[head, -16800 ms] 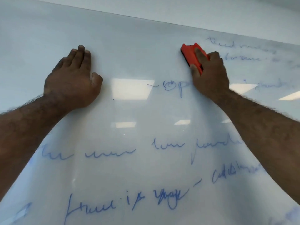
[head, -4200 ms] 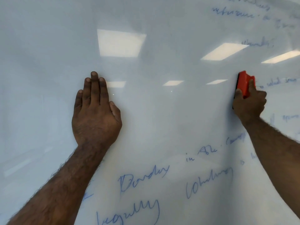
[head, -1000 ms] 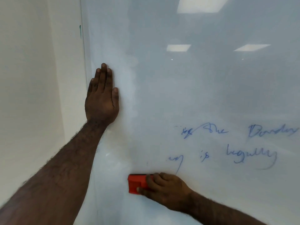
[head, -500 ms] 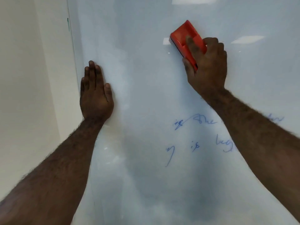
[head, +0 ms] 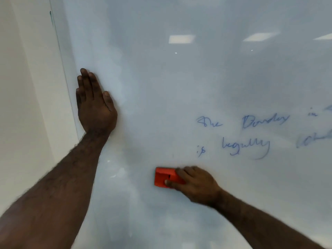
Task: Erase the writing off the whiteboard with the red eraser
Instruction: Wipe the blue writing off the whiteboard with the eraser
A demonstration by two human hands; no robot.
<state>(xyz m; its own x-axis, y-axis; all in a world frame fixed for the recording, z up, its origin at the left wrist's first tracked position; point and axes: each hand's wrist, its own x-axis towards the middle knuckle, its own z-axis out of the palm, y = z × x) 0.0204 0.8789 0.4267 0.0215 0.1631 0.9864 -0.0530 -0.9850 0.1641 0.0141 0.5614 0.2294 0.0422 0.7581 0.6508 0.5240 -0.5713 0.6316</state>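
Observation:
The glossy whiteboard [head: 179,87] fills most of the view. My right hand [head: 194,184] grips the red eraser [head: 162,177] and presses it flat on the board, low and centre. Blue handwriting [head: 246,137] in two lines sits up and to the right of the eraser, running off the right edge. My left hand [head: 94,105] lies flat on the board near its left edge, fingers together and pointing up, holding nothing.
A cream wall [head: 27,105] meets the whiteboard's left edge [head: 61,60], just left of my left hand. Ceiling lights reflect in the upper board [head: 181,39]. The board's left and lower areas carry only faint smears.
My right hand swept the eraser from high on the board down to low centre. The leftmost marks of both written lines are gone. My left hand stayed flat on the board.

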